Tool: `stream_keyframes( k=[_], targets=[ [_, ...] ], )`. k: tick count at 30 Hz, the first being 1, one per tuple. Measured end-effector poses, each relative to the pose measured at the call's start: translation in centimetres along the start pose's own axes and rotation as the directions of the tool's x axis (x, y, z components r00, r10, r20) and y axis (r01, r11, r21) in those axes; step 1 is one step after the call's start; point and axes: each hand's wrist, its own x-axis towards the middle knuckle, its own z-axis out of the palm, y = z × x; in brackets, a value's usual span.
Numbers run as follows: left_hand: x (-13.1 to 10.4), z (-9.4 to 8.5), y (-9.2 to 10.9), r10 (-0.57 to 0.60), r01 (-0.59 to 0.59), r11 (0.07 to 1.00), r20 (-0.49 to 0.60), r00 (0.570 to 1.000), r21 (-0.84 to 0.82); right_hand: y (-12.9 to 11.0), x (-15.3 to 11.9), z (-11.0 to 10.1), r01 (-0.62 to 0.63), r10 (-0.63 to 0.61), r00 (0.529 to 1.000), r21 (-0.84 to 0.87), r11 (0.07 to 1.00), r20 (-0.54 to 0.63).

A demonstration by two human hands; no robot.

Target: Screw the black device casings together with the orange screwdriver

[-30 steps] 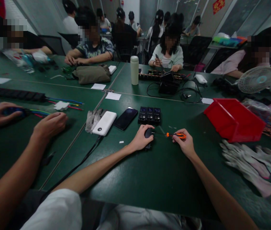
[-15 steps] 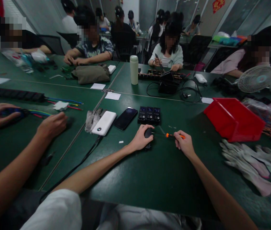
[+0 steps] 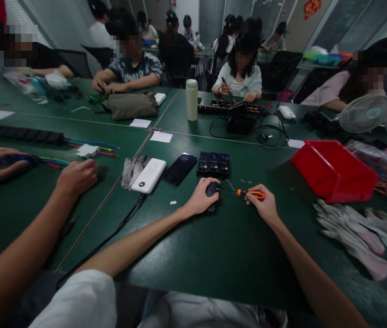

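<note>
Closed round a small black plastic part (image 3: 211,189), my left hand (image 3: 201,197) rests on the green table (image 3: 227,255). To its right, my right hand (image 3: 263,203) grips the orange and black handle of a screwdriver (image 3: 255,195). The thin shaft points left at the black part; whether its tip touches is too small to tell. Just beyond my left hand lies a black block with three sections (image 3: 213,164). A black phone (image 3: 180,168) and a white power bank (image 3: 149,176) lie to the left, the power bank partly over a grey glove (image 3: 132,171).
At the right stand a red bin (image 3: 333,171) and work gloves (image 3: 353,234). A pale green bottle (image 3: 191,100) stands farther back. A black cable (image 3: 111,239) runs beside my left forearm. At the left, a co-worker's hands (image 3: 77,176) work at coloured wires.
The fingers of my right hand have shifted and opened a little round the screwdriver handle, showing more of it. My left hand stays in place. The co-worker's right hand has moved slightly.
</note>
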Motion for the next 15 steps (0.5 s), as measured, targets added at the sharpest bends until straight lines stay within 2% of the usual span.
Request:
stream_keyframes(
  k=[12, 15],
  targets=[
    [-0.07, 0.04, -0.14, -0.001, 0.001, 1.000, 0.007, 1.000, -0.003, -0.29, 0.00, 0.45, -0.112, 0.112, 0.994, 0.023, 0.993, 0.012],
    [-0.05, 0.03, -0.15, 0.001, -0.001, 1.000, 0.004, 1.000, 0.001, -0.28, 0.01, 0.41, -0.109, 0.108, 0.994, 0.017, 0.994, 0.033]
  ],
)
